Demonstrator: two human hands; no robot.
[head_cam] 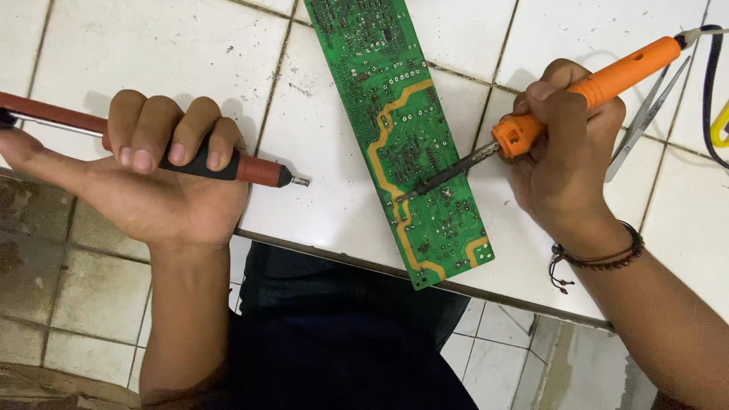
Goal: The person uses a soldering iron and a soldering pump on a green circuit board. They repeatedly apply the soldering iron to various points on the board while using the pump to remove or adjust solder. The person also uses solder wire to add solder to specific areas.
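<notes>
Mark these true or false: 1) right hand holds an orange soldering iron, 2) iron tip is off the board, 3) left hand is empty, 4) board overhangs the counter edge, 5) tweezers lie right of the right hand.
1. True. The right hand grips the orange soldering iron.
2. False. The iron's tip rests on the green circuit board, near its lower half.
3. False. The left hand holds a red-and-black desoldering pump, nozzle pointing at the board but apart from it.
4. True. The board's lower corner sticks out past the edge of the white tiled counter.
5. True. Metal tweezers lie on the tiles there.
</notes>
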